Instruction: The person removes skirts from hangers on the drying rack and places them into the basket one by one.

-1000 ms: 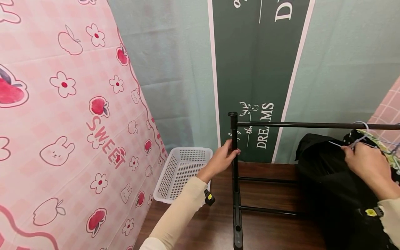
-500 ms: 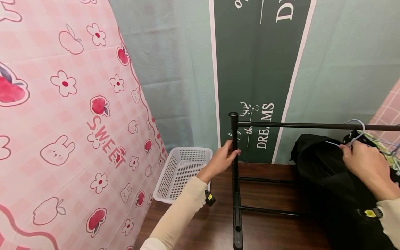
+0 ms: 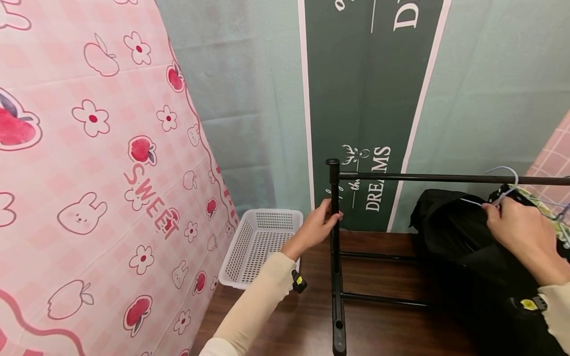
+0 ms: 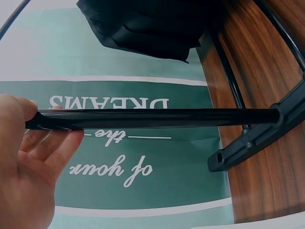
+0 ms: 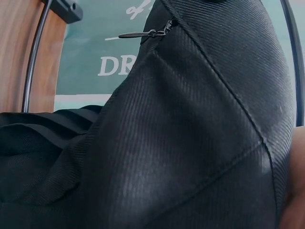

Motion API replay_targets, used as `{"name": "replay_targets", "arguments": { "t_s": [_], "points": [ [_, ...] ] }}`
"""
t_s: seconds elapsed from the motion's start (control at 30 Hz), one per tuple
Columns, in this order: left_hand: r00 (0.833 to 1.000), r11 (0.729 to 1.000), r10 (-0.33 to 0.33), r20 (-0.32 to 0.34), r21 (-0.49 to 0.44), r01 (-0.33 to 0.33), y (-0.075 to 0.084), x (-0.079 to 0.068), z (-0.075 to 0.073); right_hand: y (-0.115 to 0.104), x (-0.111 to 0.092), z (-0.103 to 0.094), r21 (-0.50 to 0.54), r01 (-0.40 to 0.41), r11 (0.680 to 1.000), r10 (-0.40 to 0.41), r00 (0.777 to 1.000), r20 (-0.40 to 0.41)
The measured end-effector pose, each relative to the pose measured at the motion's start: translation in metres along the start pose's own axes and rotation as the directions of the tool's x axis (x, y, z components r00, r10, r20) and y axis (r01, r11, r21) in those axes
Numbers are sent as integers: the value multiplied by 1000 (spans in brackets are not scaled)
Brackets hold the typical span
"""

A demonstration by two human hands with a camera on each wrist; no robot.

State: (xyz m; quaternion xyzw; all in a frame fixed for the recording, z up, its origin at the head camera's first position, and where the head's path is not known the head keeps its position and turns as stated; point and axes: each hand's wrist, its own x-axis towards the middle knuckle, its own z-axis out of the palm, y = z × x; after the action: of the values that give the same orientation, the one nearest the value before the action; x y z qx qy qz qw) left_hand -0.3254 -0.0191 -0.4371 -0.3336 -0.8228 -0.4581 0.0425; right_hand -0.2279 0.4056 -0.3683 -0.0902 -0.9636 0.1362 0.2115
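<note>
In the head view a black clothes rack stands centre right. My left hand (image 3: 315,225) grips its upright post (image 3: 335,242) below the top rail (image 3: 423,178); in the left wrist view thumb and fingers lie on either side of the post (image 4: 157,118). At the right, my right hand (image 3: 523,230) holds a pale hanger (image 3: 472,201) just under its hook. The hook arches above the rail; whether it still rests there I cannot tell. From the hanger hangs a black garment (image 3: 463,257). The right wrist view is mostly filled by dark ribbed cloth (image 5: 190,138) with a zipper pull (image 5: 143,34).
A white perforated basket (image 3: 256,247) sits on the brown wooden floor (image 3: 378,326) left of the rack. Two lower bars (image 3: 387,299) cross near the floor. Patterned clothes (image 3: 563,230) hang beyond the right hand. A pink printed cloth (image 3: 111,173) covers the left side.
My right hand has shifted slightly left, bringing the hanger and black garment along, and the hook now shows higher against the rail. The left hand stays on the post.
</note>
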Motion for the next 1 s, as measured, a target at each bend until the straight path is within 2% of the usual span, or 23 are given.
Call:
{"name": "replay_targets", "arguments": {
  "t_s": [0.27,1.0],
  "points": [
    [1000,1000,-10,5,-14,10,1,-1,0,-11,-5,-1,11,19,1000,-18,999,-31],
    [999,1000,-28,25,12,28,6,-5,-2,-25,-12,-14,-13,50,999,-51,996,-67]
  ]
}}
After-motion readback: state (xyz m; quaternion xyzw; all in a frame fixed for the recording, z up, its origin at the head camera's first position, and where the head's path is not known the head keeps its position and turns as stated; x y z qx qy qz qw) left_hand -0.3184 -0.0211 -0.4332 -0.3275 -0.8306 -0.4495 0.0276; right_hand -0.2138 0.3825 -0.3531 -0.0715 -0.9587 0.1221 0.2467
